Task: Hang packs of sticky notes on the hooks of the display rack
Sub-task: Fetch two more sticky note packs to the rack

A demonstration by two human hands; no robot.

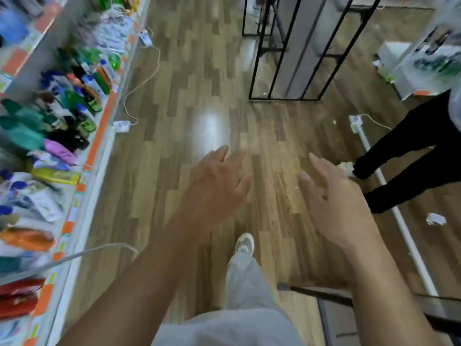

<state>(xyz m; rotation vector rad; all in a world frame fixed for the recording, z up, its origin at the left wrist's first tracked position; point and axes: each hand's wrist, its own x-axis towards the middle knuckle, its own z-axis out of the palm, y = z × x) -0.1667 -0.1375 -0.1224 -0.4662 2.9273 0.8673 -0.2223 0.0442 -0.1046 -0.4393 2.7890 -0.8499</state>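
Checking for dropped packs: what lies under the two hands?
Beneath the left hand and right hand only wood floor and the wearer's shoe show. Floor directly behind the hands is covered.

Staggered brown planks are patterning the floor [179, 101]; orange and white are striping the shelf [99, 131] edge; a black metal frame [284, 99] and pale grey trousers [245, 283] are showing.

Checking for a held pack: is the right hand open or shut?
Open: the right hand has straight, spread fingers and holds nothing.

both hands [214, 186] empty above wooden floor [174, 121]
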